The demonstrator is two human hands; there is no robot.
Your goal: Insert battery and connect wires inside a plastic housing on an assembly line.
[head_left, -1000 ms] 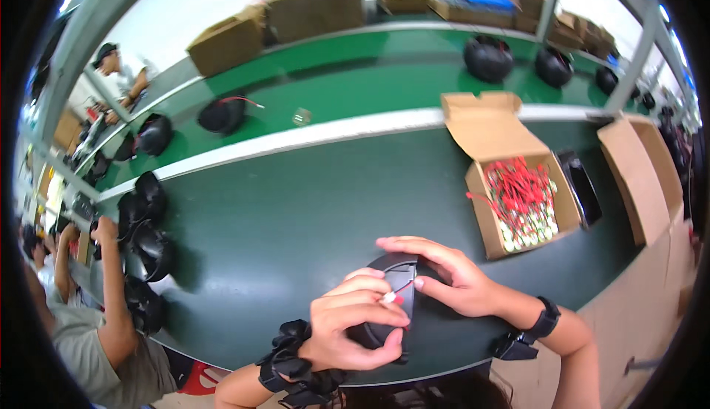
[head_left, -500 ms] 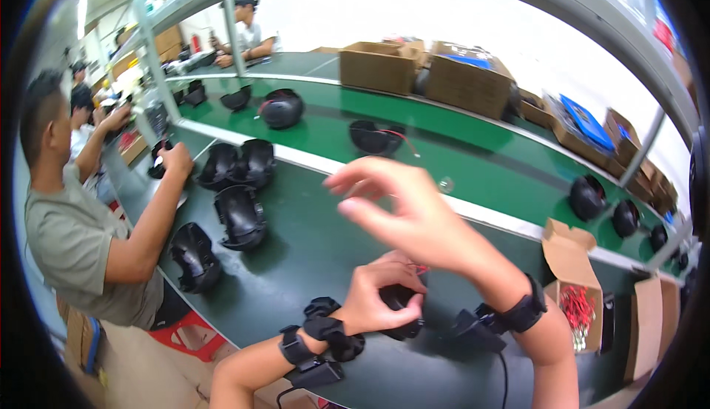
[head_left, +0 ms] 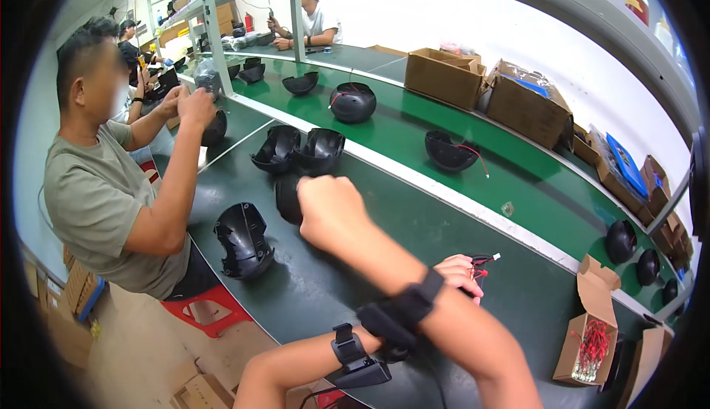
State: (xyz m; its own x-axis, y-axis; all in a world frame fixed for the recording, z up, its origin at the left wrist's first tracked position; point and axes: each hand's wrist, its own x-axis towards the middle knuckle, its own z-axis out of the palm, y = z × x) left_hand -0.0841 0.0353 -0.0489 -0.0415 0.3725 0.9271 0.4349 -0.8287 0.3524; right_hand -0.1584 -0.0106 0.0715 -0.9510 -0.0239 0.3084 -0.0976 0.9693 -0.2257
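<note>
My right hand [head_left: 333, 213] reaches across to the left, its fingers closed at the edge of a black plastic half-shell [head_left: 288, 196] that now stands turned on the table. My left hand [head_left: 460, 270] is partly hidden behind my right forearm. Its fingers curl round a wired black shell, mostly out of sight; red and black wires [head_left: 482, 262] with a small white plug stick out past the fingertips. Two open black half-shells [head_left: 319, 151] lie beyond my right hand, and another black half-shell [head_left: 242, 240] lies to its left.
Beyond a pale rail, the green conveyor belt [head_left: 399, 139] carries a round black shell [head_left: 353, 103], a half-shell with a red wire [head_left: 451, 151] and several others. Cardboard boxes [head_left: 444, 80] line the far side. A small carton of red wires [head_left: 592, 342] stands right. A co-worker [head_left: 111, 180] sits left.
My right hand has moved left and closed on the nearer half-shell, which has turned. My left hand, with its wired shell, has shifted right. The view has swung left; the co-worker's hands are raised together.
</note>
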